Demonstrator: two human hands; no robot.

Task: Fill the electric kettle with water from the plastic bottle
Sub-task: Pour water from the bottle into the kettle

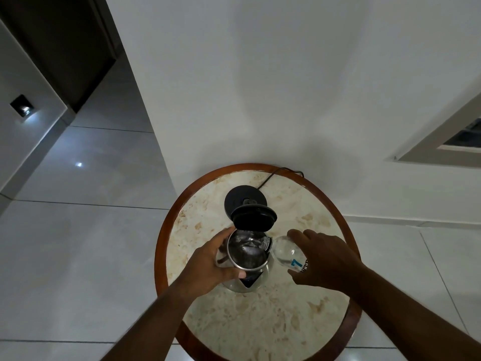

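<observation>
A glass electric kettle (247,252) stands on the round table (260,329) with its black lid (253,221) flipped up toward the wall. My left hand (208,264) grips the kettle's side, thumb near the rim. My right hand (325,259) holds a clear plastic bottle (285,252) tipped sideways, its mouth over the kettle's rim. Water is visible inside the kettle. The bottle's label shows a blue 7.
The kettle's black power base (236,199) lies behind it, with a cord (276,174) running off the table's back edge to the wall. The marble-topped table has a wooden rim (160,246). White wall behind, glossy tiled floor all round.
</observation>
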